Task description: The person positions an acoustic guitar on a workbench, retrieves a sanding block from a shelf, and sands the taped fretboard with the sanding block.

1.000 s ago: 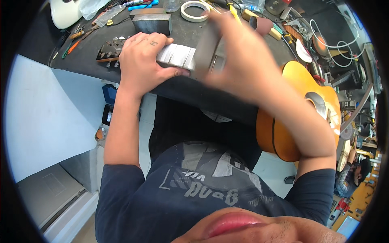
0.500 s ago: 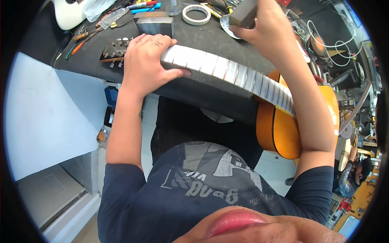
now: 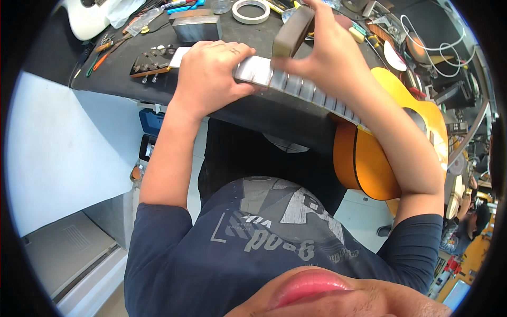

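Note:
An acoustic guitar [image 3: 404, 90] with an orange-yellow body lies across the dark bench, its body to the right and its headstock [image 3: 150, 62] to the left. Pale, shiny strips cover the fretboard [image 3: 256, 70] between the frets. My left hand [image 3: 211, 76] is wrapped round the neck near the headstock end, thumb on the near side. In my right hand [image 3: 338, 53] is a dark rectangular block [image 3: 293, 34], tilted, its lower end close to the frets. Whether it touches them I cannot tell. My right forearm passes over the guitar body.
Behind the neck stands a grey metal block [image 3: 196, 27], with a tape roll [image 3: 251, 11] farther right. A white guitar body [image 3: 84, 21] lies far left. Hand tools and a white cable [image 3: 433, 47] crowd the right side. Another person [image 3: 467, 222] is at the far right.
My left hand has slid right along the neck, uncovering part near the headstock. My right hand has brought the block left and down toward the fretboard from the bench behind.

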Demonstrator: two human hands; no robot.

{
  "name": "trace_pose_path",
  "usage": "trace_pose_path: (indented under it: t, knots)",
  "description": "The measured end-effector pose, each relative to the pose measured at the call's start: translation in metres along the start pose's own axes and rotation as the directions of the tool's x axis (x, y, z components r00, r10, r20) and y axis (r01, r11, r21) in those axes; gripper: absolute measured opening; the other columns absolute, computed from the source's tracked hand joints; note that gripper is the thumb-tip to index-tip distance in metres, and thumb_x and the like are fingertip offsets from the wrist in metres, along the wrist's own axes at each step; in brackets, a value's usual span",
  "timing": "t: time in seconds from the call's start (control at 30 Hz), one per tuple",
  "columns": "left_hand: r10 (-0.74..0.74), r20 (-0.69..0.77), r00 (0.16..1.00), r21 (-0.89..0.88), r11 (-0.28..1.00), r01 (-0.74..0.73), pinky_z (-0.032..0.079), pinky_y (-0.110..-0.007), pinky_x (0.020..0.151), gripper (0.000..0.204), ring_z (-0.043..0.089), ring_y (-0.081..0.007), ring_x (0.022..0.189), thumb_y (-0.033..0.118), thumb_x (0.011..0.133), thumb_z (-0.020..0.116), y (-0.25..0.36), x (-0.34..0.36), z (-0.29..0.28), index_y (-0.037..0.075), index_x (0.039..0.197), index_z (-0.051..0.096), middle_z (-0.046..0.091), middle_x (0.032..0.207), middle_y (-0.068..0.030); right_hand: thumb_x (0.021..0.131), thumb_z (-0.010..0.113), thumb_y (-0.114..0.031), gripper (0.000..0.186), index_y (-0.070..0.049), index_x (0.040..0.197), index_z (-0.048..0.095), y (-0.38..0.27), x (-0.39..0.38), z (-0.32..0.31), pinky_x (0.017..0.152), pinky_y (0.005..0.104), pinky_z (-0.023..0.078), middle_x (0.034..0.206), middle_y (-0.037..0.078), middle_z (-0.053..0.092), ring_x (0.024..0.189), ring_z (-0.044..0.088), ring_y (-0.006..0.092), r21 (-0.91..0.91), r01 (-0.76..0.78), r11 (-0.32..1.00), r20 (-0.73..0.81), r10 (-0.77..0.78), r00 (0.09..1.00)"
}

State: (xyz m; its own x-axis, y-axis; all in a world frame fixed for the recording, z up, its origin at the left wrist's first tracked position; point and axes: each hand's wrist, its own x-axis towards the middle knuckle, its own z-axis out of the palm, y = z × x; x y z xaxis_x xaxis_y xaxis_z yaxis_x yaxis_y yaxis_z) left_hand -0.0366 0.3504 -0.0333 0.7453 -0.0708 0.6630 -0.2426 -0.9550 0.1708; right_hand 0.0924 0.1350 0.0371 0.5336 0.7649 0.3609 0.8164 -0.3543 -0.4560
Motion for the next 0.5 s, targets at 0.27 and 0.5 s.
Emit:
trace_pose_path:
  t: [0.27,0.5]
  knots:
    - [-0.028,0.03,0.999,-0.004,1.0,0.028,0.058,-0.044,0.098,0.053,0.079,-0.0298,0.099,0.031,0.063,0.099,0.007,0.0,-0.002,0.011,0.11,0.082,0.084,0.105,-0.0059,0.07,0.104,-0.025,0.113,-0.002,0.161,0.041,-0.008,0.009,-0.009,0.106,0.0496,0.057,0.135,0.028,0.069,0.128,0.07,0.0444,0.026,-0.172,0.985,0.134,0.167,0.977]
    - [-0.009,0.005,1.0,0.005,1.0,0.009,0.058,-0.044,0.1,0.052,0.08,-0.0308,0.1,0.029,0.063,0.098,0.008,-0.001,-0.003,0.011,0.111,0.083,0.085,0.106,-0.0063,0.069,0.103,-0.023,0.104,-0.005,0.154,0.045,0.005,0.0,0.005,0.097,0.0515,0.06,0.123,0.027,0.073,0.119,0.073,0.0463,0.025,-0.001,1.0,0.001,0.001,1.0]
